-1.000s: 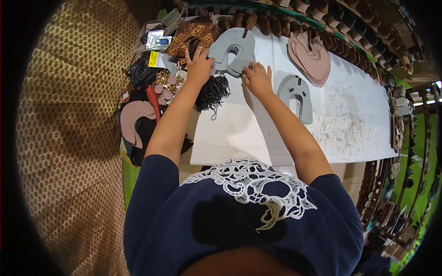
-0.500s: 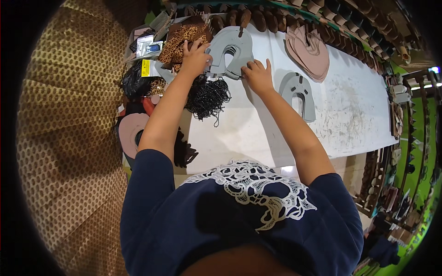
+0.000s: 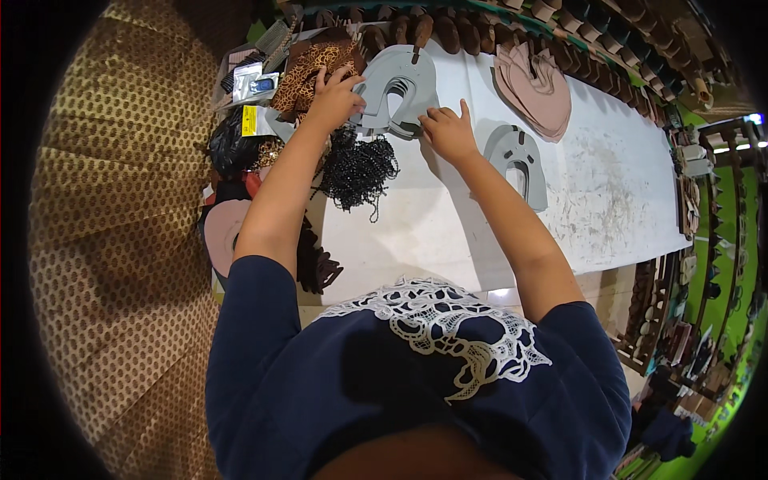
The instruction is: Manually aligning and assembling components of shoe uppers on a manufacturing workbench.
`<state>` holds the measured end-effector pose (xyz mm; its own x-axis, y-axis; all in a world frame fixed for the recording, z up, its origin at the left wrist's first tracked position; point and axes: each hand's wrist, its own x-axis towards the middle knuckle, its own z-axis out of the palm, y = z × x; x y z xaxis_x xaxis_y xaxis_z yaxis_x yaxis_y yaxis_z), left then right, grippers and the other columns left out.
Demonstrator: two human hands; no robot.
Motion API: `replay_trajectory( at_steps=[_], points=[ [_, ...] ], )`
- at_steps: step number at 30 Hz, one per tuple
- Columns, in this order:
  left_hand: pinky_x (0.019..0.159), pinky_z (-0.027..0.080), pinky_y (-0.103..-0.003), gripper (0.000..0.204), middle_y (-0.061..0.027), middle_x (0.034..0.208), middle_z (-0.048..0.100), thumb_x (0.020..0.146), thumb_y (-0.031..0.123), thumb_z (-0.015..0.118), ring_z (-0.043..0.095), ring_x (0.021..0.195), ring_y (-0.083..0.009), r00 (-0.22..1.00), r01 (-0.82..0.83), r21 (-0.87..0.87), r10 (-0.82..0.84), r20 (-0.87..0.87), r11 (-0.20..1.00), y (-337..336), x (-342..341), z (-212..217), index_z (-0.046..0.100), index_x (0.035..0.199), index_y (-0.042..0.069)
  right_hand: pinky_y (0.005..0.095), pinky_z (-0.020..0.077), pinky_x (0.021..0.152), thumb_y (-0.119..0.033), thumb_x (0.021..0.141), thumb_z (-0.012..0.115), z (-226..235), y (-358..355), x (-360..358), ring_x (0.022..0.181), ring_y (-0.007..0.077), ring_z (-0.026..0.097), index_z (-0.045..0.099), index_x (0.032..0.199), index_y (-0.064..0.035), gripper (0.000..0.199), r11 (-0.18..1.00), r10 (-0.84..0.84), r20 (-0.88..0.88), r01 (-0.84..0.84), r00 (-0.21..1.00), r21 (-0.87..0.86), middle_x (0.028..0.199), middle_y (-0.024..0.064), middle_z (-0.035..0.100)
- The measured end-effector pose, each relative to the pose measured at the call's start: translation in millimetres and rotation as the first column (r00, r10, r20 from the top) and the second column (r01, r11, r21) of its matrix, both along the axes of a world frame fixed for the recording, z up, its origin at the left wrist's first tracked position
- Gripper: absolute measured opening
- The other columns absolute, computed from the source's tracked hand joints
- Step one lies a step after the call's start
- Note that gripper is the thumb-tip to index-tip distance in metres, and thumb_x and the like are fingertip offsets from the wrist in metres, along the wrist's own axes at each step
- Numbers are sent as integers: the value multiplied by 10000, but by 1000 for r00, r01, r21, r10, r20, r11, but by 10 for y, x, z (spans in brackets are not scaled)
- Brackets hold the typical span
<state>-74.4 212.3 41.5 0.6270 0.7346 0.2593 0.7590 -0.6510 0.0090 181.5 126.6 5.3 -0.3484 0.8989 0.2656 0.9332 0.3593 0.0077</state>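
Note:
On the white tabletop lies a stack of grey U-shaped pieces [image 3: 412, 68], looking like cut shoe uppers, with a dark tab at the top of the curve. My left hand [image 3: 334, 102] is at the stack's left leg, fingers spread and thumb side touching its edge. At the lower end of the right leg is my right hand [image 3: 450, 132], its fingers apart and the fingertips against the edge. Neither hand is closed around the pieces. A smaller stack of grey U-shaped pieces [image 3: 538, 192] lies right of my right hand. Black beaded strands [image 3: 360, 176] lie heaped below my left hand.
Pink U-shaped pieces [image 3: 552, 112] lie at the far right of the stacks. Leopard-print fabric [image 3: 308, 76], a black plastic bag [image 3: 232, 144] and small packets crowd the table's left side. Brown shoes [image 3: 448, 34] line the back edge. Patterned gold cloth [image 3: 112, 200] hangs at left.
My hands stay at the two legs of the grey stack, with barely any shift. The whole view has moved slightly.

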Motion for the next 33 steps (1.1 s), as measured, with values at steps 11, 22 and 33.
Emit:
replay_trajectory(
  at_steps=[11, 22, 33],
  points=[
    [1042, 221, -503, 96, -8, 1192, 535, 762, 171, 608, 415, 1212, -221, 996, 43, 268, -64, 68, 962, -89, 147, -132, 595, 829, 102, 577, 240, 1036, -229, 751, 628, 120, 26, -36, 985, 180, 561, 632, 900, -125, 182, 1000, 8, 33, -8, 999, 0, 941, 13, 623],
    [1031, 216, -491, 161, -59, 1221, 507, 711, 114, 603, 408, 1208, -241, 984, -28, 259, -19, 179, 966, -497, 244, -76, 524, 851, 104, 547, 278, 1023, -154, 780, 566, 197, -47, 166, 942, 196, 572, 637, 861, -122, 112, 993, 104, 52, -101, 993, -55, 845, 25, 621],
    [1028, 199, -510, 170, -54, 1237, 501, 714, 132, 641, 405, 1207, -256, 981, -127, 260, 83, 174, 957, -661, 389, -72, 539, 850, 116, 512, 327, 988, -136, 781, 560, 205, 17, -15, 930, 216, 571, 569, 1040, -195, 266, 987, 108, -40, -103, 993, 121, 934, 28, 579]
  ],
)
